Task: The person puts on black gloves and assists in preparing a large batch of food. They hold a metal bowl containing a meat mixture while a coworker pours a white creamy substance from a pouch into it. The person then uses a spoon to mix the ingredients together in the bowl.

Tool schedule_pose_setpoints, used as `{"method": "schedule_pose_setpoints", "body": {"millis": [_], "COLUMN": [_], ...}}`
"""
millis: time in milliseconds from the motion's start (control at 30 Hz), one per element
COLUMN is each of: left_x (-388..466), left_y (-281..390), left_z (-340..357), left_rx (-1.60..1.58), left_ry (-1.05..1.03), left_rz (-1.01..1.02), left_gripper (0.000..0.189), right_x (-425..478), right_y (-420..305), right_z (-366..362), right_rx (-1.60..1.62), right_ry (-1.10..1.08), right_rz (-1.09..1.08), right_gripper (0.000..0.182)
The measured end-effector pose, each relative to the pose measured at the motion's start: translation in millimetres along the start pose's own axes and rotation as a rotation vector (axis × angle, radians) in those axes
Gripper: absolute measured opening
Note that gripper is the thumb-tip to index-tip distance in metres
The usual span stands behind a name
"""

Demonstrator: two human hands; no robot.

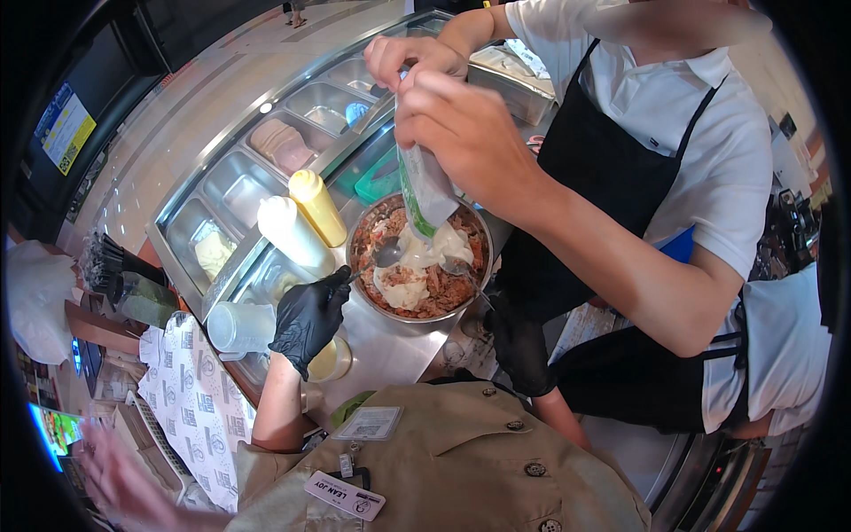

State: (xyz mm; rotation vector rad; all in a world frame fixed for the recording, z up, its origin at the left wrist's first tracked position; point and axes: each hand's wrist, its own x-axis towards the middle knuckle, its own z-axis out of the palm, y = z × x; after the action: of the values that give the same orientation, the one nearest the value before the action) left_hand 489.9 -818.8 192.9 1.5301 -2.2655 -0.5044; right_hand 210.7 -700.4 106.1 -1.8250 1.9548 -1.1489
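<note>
My left hand (309,322), in a black glove, grips the handle of a metal spoon (387,254) whose bowl rests on the food. Across from it, my right hand (522,349), also gloved in black, holds a second spoon (459,267). Both spoons reach into a round stainless-steel bowl (413,320). Inside lies a reddish-brown shredded mixture (452,296), partly covered by a thick white creamy sauce (409,292). Above the bowl, a co-worker's bare hands (459,126) pinch a white and green plastic pouch (425,186), its lower end touching or nearly touching the sauce.
Two squeeze bottles, one white (292,229) and one yellow (318,206), stand left of the bowl. Behind them run steel food pans (243,186). A translucent jug (241,327) is beside my left hand. The co-worker's forearm (618,266) crosses over the right side.
</note>
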Motion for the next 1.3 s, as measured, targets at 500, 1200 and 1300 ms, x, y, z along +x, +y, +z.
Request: {"method": "schedule_pose_setpoints", "body": {"millis": [500,1200,1300], "left_x": [-1.3,-3.2,-3.3], "left_y": [0.2,-2.6,-0.1], "left_z": [0.7,0.3,-1.9], "left_rx": [0.028,-0.009,0.004], "left_ry": [-0.008,0.012,-0.024], "left_rz": [0.011,0.068,0.02], "left_gripper": [0.028,0.029,0.03], "right_x": [-2.8,0.9,5.2], "right_y": [5.5,2.9,-4.9], "right_z": [4.4,-3.1,-5.9], "right_rx": [-0.156,-0.303,-0.194], "right_ry": [0.028,0.03,0.076], "right_rz": [-0.059,-0.235,-0.225], "right_gripper": [0.029,0.03,0.027]}}
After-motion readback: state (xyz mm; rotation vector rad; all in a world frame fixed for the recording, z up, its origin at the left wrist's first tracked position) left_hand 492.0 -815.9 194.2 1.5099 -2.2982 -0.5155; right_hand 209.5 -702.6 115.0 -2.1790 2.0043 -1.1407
